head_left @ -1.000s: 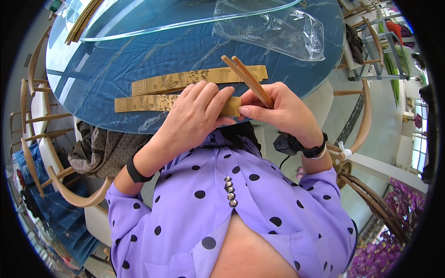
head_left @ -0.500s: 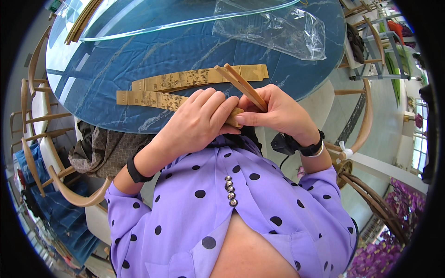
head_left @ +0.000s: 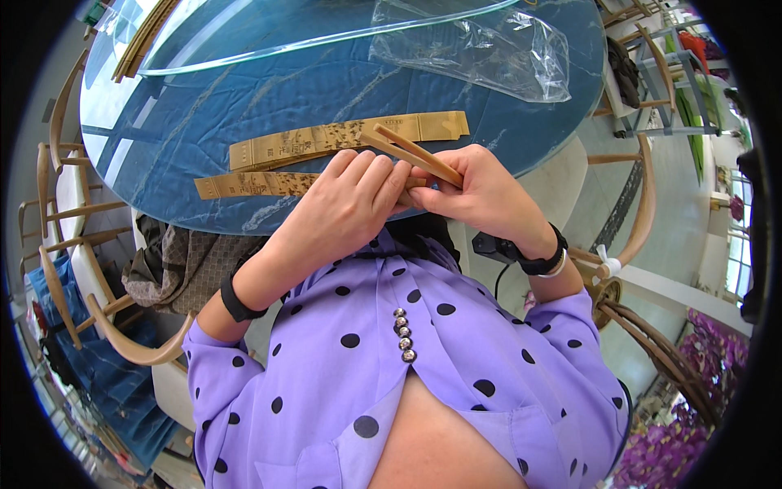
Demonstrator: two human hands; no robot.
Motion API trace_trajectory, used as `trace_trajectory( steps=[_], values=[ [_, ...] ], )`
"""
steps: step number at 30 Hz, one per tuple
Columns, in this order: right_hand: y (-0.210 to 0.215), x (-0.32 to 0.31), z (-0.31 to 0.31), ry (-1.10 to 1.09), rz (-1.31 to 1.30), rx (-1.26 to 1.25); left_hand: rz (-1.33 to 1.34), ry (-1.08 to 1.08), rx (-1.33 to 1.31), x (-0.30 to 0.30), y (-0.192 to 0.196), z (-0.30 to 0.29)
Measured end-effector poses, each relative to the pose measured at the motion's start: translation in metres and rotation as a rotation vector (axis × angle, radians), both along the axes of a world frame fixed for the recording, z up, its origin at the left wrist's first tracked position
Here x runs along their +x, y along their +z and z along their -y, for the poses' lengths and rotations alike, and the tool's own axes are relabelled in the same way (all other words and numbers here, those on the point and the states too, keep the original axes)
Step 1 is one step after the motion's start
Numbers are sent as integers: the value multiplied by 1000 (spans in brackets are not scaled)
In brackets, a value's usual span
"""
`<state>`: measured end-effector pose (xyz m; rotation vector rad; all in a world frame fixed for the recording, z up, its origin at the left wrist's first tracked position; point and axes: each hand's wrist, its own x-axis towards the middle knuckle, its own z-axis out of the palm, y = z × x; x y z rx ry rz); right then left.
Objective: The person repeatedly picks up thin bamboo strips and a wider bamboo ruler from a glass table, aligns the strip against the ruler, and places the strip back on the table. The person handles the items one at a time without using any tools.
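Note:
Above the near edge of the table, my two hands meet. My right hand [head_left: 487, 194] is closed around the lower ends of a pair of wooden chopsticks [head_left: 414, 153], which slant up to the left with their other ends slightly apart. A gold-brown printed paper chopstick sleeve [head_left: 248, 185] runs beneath my left hand [head_left: 349, 200], whose fingers are bent around it. Its right end comes out by my right thumb, mostly hidden by fingers. Just beyond lies a stack of similar sleeves [head_left: 305, 143] on the table.
The round table [head_left: 187, 122] has a blue marbled surface under glass. A clear plastic bag [head_left: 505, 61] lies at its far right, near the curved edge of a glass turntable [head_left: 326, 41]. More brown strips [head_left: 145, 41] sit far left. Wooden chairs [head_left: 134, 346] stand on both sides.
The chopsticks have tipped lower and to the left in my right hand. The held sleeve's left end has shifted a little left and nearer, away from the stack.

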<state>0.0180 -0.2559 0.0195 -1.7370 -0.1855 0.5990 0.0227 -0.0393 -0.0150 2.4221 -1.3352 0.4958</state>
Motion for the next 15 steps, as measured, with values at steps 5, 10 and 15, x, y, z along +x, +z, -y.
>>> trace_trajectory(
  steps=[5, 10, 15],
  values=[
    [4, -1, -1, -22, -5, -19, -30, -29, -15, -1, 1, 1],
    [7, 0, -2, -2, 121, -138, -49, -35, -59, -1, -1, 1],
    [9, -2, -4, -25, 141, -177, -60, -48, -59, 0, 1, -1]
  ],
)
